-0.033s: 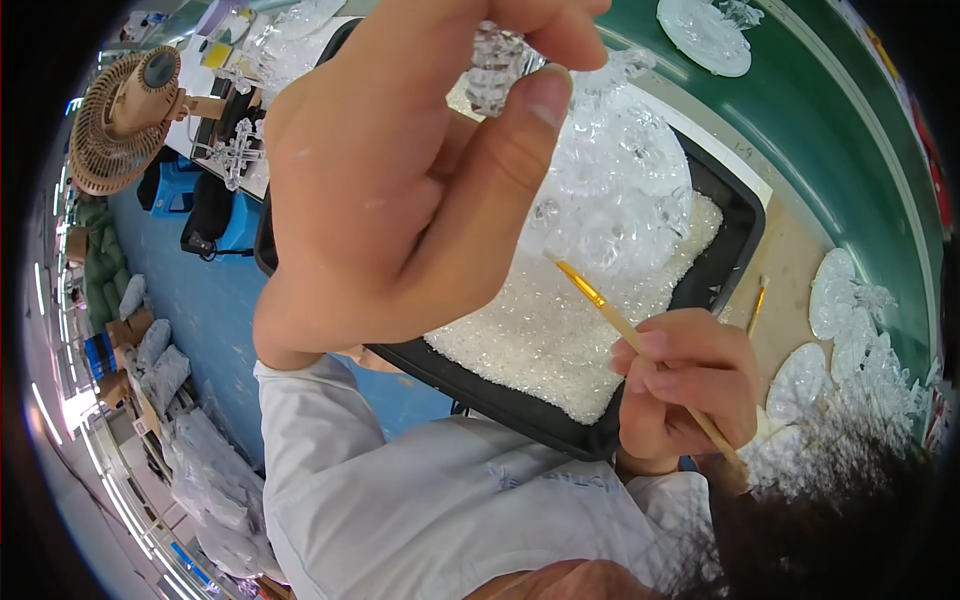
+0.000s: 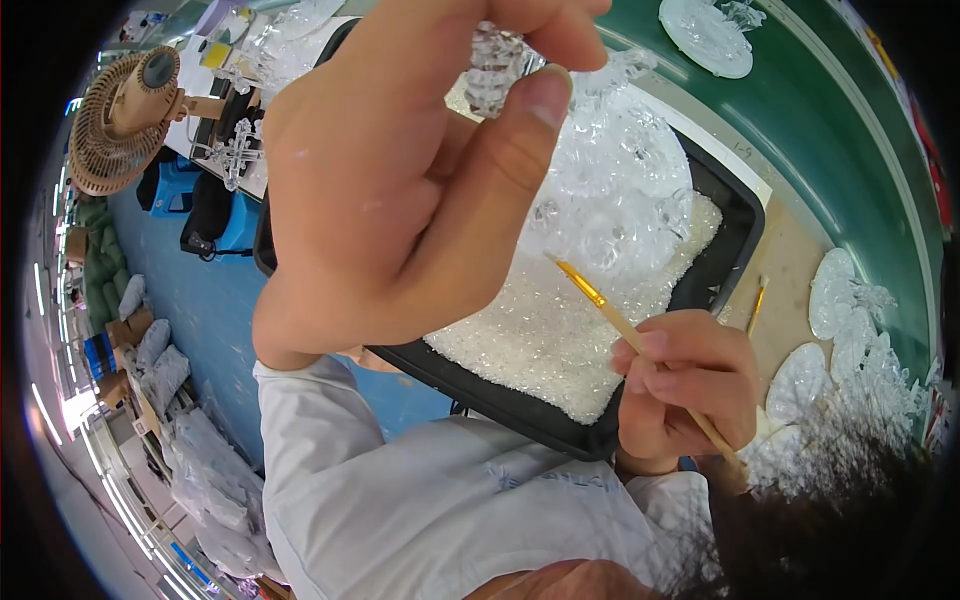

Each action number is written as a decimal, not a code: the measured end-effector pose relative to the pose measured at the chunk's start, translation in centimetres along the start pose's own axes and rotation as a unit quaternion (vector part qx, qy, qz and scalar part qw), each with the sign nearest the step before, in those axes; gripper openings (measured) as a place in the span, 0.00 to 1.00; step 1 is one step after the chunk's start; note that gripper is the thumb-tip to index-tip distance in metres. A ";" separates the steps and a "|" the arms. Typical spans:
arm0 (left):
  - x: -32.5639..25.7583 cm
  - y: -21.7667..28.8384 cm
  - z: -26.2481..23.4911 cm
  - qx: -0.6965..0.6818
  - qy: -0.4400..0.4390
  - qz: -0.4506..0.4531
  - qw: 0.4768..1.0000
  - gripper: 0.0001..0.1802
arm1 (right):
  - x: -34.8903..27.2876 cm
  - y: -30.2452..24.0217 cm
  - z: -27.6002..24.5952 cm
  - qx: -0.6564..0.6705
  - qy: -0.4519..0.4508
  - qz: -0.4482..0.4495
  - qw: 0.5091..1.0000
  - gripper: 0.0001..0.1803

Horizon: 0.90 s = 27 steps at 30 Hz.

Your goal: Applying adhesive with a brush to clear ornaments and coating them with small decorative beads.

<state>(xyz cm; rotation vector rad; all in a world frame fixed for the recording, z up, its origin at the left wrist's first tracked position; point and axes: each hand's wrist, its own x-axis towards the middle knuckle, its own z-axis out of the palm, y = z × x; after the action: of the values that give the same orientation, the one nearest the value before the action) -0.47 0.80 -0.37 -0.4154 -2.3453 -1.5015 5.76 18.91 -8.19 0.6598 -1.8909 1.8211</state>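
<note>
My left hand (image 2: 400, 190) is raised close to the camera. Thumb and fingers close on the ridged stem of a clear ornament (image 2: 625, 170), whose broad round disc spreads out behind the hand. Part of the stem is hidden by the fingers. In my right hand (image 2: 690, 385) is a thin paintbrush (image 2: 620, 322) with a wooden handle and gold ferrule. Its tip is seen against the disc's lower edge; I cannot tell if they touch. Under both lies a black tray (image 2: 735, 215) holding white sparkling granules (image 2: 540, 355).
Several clear ornaments (image 2: 708, 38) rest on the green surface (image 2: 790, 130) and along the right. Another brush (image 2: 759, 305) lies right of the tray. A tan fan (image 2: 118, 122) stands at the upper left, near blue stools (image 2: 238, 222). Plastic-wrapped bags (image 2: 210, 470) line the floor at left.
</note>
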 end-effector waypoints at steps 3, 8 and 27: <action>-0.2 0.1 0.1 0.001 -0.003 -0.001 1.000 0.07 | -0.4 0.1 0.3 -0.005 0.001 -0.009 1.000 0.06; -0.1 -0.2 -0.1 0.005 -0.003 -0.004 1.000 0.07 | -0.4 0.1 0.4 0.004 0.006 -0.004 1.000 0.08; 0.7 -1.0 0.1 0.022 0.025 -0.030 0.999 0.07 | -0.1 -0.9 0.1 -0.055 -0.089 -0.038 0.994 0.18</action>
<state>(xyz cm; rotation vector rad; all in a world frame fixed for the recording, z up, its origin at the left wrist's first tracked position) -1.55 0.59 -0.89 -0.2959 -2.3674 -1.4664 6.36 18.80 -7.53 0.8681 -2.0345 1.6460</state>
